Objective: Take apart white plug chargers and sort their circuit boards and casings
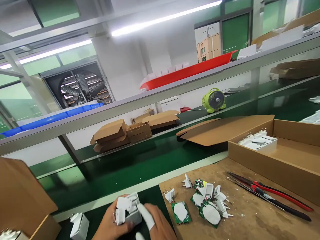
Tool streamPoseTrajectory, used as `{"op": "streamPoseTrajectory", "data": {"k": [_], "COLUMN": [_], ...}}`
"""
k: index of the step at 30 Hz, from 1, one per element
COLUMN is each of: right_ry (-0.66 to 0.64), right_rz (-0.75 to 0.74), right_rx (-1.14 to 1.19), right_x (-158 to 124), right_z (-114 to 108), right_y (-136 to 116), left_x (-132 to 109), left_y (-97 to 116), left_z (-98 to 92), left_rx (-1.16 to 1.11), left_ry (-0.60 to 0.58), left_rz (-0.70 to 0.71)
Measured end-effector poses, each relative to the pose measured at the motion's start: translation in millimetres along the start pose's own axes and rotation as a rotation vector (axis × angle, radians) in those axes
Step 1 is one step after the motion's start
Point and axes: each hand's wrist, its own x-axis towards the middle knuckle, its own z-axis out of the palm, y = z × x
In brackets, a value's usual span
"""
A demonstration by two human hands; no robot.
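Low in the middle, my left hand (110, 221) is closed around a white plastic charger housing (136, 218), tilted with its opening toward me. White inner parts, including a small plug piece with metal pins (120, 216), sit at its mouth. My right hand (160, 221) wears white finger covers; its index finger presses the housing's right side, and the other fingertips are partly cut off below. Another white charger housing with a plug (79, 226) stands to the left. Several green circuit boards with white pads (181, 212) and wired plug pieces (170, 195) lie to the right.
Red-and-black long-nose pliers (260, 188) and a thin metal tool lie on the brown board (250, 220). An open cardboard box (270, 166) holds white chargers at right; another carton (22, 190) stands left. Behind are a green conveyor (150, 155), cartons (138, 131) and a green fan (213, 100).
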Motion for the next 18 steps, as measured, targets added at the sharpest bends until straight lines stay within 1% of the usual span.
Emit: {"op": "streamPoseTrajectory", "data": {"k": [2,3,4,5,6,8,9,11,13,16,18], "right_ry": [-0.034,-0.077,-0.137,-0.204,-0.267,-0.344,-0.349,-0.332,-0.309,-0.287,-0.261], "right_rz": [0.038,0.066,0.097,0.120,0.133,0.140,0.146,0.164,0.167,0.114,0.074], "right_rx": [0.037,0.073,0.113,0.150,0.178,0.190,0.183,0.160,0.145,0.155,0.169], "right_x": [-1,-2,-4,-5,-6,-7,-7,-6,-6,-8,-9], "right_z": [-19,-27,-33,-37,-39,-40,-39,-35,-33,-32,-34], "right_y": [-13,-18,-23,-26,-29,-32,-32,-30,-28,-25,-24], "left_x": [-27,-37,-44,-50,-54,-60,-62,-65,-68,-66,-58], "left_y": [7,10,13,15,16,14,12,7,3,3,7], "left_z": [2.4,2.2,1.1,-0.6,-2.6,-6.8,-8.5,-10.1,-9.0,-2.8,2.4], "left_rx": [-0.058,-0.062,-0.047,-0.027,-0.021,-0.050,-0.075,-0.111,-0.120,-0.159,-0.186], "left_ry": [-0.159,-0.223,-0.251,-0.233,-0.186,-0.057,-0.005,0.054,0.054,-0.028,-0.084], "left_rz": [-0.033,-0.048,-0.061,-0.069,-0.072,-0.073,-0.074,-0.073,-0.074,-0.057,-0.055]}}
